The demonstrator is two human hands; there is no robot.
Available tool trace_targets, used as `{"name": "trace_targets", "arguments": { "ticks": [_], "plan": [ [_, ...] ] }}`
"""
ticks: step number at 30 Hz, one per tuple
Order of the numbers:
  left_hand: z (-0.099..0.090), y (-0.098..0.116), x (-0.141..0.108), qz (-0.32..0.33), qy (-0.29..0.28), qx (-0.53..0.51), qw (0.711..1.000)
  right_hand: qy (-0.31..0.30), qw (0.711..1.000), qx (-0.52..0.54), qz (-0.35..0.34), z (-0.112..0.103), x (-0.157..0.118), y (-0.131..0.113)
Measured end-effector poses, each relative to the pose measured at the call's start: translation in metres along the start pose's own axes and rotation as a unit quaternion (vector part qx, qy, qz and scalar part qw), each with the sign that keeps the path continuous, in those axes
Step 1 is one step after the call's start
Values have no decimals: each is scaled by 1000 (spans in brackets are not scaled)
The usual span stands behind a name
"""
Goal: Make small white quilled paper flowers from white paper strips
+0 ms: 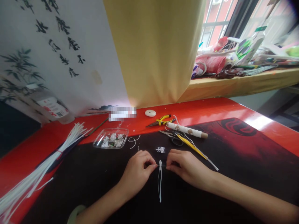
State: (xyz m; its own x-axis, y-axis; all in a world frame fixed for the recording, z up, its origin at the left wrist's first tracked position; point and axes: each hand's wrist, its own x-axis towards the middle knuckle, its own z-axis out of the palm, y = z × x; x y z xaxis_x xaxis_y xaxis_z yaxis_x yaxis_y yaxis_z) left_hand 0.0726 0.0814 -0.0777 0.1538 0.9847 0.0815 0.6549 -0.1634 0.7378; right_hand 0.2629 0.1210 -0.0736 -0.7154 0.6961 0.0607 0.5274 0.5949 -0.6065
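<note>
Over the black mat, a looped white cord point(160, 183) lies lengthwise between my hands, its two strands close together at the upper end. A thin thread point(163, 165) crosses it there. My left hand point(141, 166) pinches the thread's left end between thumb and forefinger, a ring on one finger. The right end sits in the pinched fingertips of my right hand point(182, 166). Just beyond the hands rests a small white knotted flower point(160, 150). A short curl of white cord point(133, 142) lies farther left.
Left stands a clear tray point(111, 146) of white flowers beside a bundle of white cords point(53, 161). Yellow-handled pliers point(161, 120), scissors point(174, 137), yellow tweezers point(190, 144) and a thread-wound stick point(187, 129) lie behind my right hand. A white oval object point(150, 113) is near the wall.
</note>
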Motion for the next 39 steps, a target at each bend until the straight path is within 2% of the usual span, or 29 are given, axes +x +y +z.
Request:
{"name": "trace_targets", "arguments": {
  "ticks": [26, 31, 36, 39],
  "plan": [
    [-3, 3, -3, 11, -5, -32, 999, -20, 999, -22, -17, -7, 0, 0],
    [-2, 4, -4, 8, -35, -137, 990, -24, 999, -26, -22, -8, 2, 2],
    [0, 3, -3, -18, -94, -232, 968, -21, 999, -28, -22, -8, 2, 1],
    [0, 4, -3, -20, -109, -282, 953, -17, 999, -30, -20, -7, 1, 1]
  ]
}}
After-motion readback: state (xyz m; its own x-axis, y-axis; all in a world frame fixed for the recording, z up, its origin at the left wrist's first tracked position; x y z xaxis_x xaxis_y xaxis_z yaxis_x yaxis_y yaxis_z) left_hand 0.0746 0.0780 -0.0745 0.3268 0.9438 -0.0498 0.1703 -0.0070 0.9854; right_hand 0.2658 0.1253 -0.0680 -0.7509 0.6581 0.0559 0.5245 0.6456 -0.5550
